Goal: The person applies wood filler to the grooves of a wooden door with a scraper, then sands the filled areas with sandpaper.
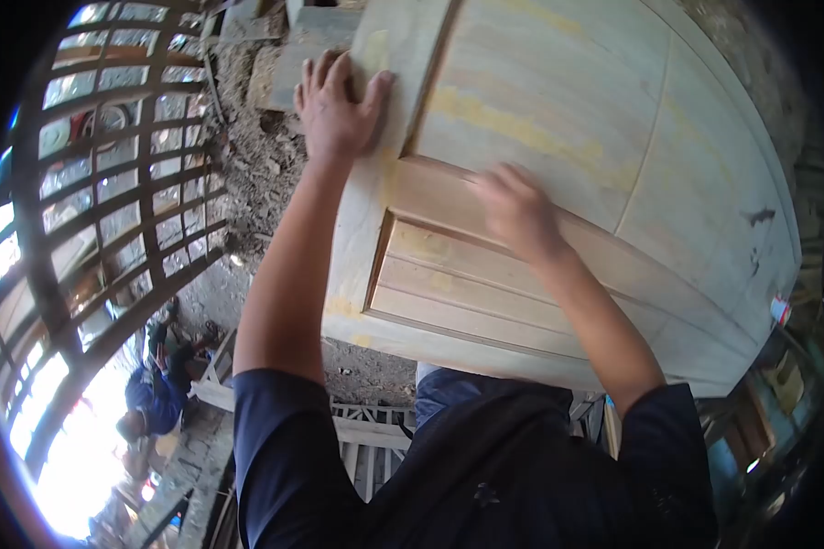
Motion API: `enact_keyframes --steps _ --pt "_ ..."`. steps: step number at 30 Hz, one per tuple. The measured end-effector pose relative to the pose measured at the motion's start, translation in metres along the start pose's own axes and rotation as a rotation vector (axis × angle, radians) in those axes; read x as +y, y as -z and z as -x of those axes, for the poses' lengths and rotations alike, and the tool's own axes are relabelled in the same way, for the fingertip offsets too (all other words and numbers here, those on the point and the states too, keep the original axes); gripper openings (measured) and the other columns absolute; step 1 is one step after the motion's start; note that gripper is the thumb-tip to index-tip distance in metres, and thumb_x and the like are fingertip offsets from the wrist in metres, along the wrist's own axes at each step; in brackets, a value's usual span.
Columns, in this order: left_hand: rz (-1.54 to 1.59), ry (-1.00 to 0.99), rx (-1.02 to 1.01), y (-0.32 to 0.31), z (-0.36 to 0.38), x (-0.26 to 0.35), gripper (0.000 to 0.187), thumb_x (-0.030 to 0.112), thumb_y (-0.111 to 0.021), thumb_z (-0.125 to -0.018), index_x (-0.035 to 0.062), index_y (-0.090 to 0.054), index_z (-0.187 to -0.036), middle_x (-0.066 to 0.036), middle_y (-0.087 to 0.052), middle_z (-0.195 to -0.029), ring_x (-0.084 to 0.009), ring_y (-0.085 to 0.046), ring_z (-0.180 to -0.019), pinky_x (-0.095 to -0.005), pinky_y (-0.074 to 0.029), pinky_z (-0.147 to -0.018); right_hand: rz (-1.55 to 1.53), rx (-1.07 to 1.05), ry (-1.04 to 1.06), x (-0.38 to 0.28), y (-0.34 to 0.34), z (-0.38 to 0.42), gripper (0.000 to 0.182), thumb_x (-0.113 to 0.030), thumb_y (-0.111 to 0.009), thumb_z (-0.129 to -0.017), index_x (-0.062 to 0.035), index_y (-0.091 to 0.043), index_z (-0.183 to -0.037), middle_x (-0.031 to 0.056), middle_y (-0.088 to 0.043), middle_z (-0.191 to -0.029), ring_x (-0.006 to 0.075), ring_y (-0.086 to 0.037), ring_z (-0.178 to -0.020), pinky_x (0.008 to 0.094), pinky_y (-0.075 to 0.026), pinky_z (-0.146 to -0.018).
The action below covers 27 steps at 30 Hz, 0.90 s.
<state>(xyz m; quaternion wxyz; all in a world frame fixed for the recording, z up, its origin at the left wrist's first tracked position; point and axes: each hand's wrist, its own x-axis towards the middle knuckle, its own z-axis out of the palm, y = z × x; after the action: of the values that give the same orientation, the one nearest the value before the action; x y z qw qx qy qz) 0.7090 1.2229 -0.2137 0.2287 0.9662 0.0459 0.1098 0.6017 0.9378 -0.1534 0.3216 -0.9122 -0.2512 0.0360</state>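
A pale wooden panel door (531,110) lies across the view in front of my body, with yellowish patches on its surface. My left hand (336,114) rests on the door's left edge, fingers spread and thumb out. Over the middle rail (444,188), my right hand (519,209) is blurred by motion, its fingers curled together close to the wood. Whatever those fingers hold, if anything, is hidden. Below the rail sits a recessed panel with grooved boards (467,284).
A wooden lattice (146,183) stands on the left beside rough, littered ground (256,174). Another person in blue (156,398) is low at the lower left. Wood blocks (307,59) lie beyond my left hand. A small red and white item (780,309) is by the door's right edge.
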Motion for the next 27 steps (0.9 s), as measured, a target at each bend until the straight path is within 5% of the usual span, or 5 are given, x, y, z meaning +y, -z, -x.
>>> enact_keyframes --steps 4,9,11,17,27 --pt "0.034 0.008 -0.038 -0.003 -0.003 -0.002 0.084 0.073 -0.062 -0.094 0.0066 -0.061 -0.146 -0.016 -0.050 -0.161 -0.0420 -0.031 -0.157 -0.0590 -0.021 -0.127 0.218 0.073 -0.249 0.067 0.088 0.134 0.040 0.011 -0.071 -0.073 -0.0063 -0.076 -0.109 0.0136 -0.069 -0.097 0.0354 -0.068 -0.093 0.0478 -0.057 -0.081" --pt "-0.039 -0.025 -0.061 -0.001 -0.005 -0.008 0.082 0.072 -0.063 -0.094 0.0069 -0.063 -0.145 -0.016 -0.051 -0.160 -0.0403 -0.034 -0.156 -0.0564 -0.024 -0.127 0.039 0.181 0.027 0.001 -0.019 0.018 0.036 0.002 -0.069 -0.076 -0.0075 -0.075 -0.111 0.0122 -0.071 -0.107 0.0340 -0.069 -0.100 0.0460 -0.059 -0.084" --pt "-0.006 -0.011 -0.041 -0.002 -0.003 -0.008 0.080 0.069 -0.066 -0.093 0.0074 -0.064 -0.144 -0.015 -0.052 -0.159 -0.0408 -0.036 -0.154 -0.0557 -0.025 -0.126 -0.027 0.096 0.109 -0.018 -0.045 -0.034 0.025 0.002 -0.068 -0.078 -0.0071 -0.071 -0.100 0.0114 -0.065 -0.095 0.0318 -0.067 -0.095 0.0420 -0.060 -0.081" --pt "-0.013 -0.047 -0.011 -0.004 -0.004 -0.009 0.076 0.066 -0.067 -0.095 0.0081 -0.064 -0.144 -0.013 -0.056 -0.157 -0.0409 -0.039 -0.153 -0.0534 -0.027 -0.126 0.169 0.116 -0.207 0.068 0.083 0.135 0.021 0.003 -0.073 -0.084 -0.0075 -0.077 -0.102 0.0100 -0.070 -0.097 0.0315 -0.069 -0.090 0.0439 -0.058 -0.078" --pt "-0.058 -0.064 0.000 -0.005 -0.006 -0.013 0.077 0.066 -0.066 -0.095 0.0063 -0.064 -0.144 -0.014 -0.056 -0.156 -0.0408 -0.041 -0.152 -0.0532 -0.028 -0.125 0.171 0.028 -0.205 0.086 0.113 0.145 0.021 0.004 -0.071 -0.082 -0.0062 -0.076 -0.100 0.0108 -0.070 -0.097 0.0326 -0.068 -0.091 0.0451 -0.057 -0.079"
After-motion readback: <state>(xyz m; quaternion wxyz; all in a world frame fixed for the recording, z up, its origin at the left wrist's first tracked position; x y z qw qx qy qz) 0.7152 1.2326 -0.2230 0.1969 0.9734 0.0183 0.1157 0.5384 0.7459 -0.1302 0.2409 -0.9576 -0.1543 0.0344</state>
